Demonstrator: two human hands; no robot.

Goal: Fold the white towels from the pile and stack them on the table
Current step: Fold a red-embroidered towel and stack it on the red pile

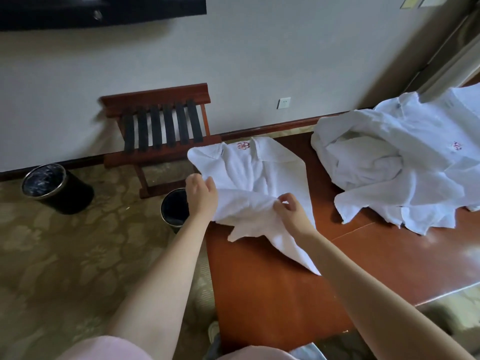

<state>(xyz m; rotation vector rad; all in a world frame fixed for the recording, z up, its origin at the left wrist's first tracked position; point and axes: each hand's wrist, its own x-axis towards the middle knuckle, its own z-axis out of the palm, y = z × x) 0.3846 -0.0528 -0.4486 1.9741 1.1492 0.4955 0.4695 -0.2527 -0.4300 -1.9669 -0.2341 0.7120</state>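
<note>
Towel (pixel 262 175), white with a red embroidered logo near its far edge, lies on the near-left end of the table (pixel 272 294). Its near part is bunched and one corner trails toward me. Left hand (pixel 201 193) grips its left edge, fingers curled over the cloth. Right hand (pixel 289 211) pinches a raised fold mid-towel. Pile (pixel 402 162) of rumpled white cloth sits well apart at far right, cut by the frame. Table top is glossy red-brown wood. Patterned carpet, luggage rack (pixel 161 128) against the wall, black bin (pixel 55 184) left, second bin (pixel 174 209) partly behind the left wrist. I can't count the pile's pieces.
</note>
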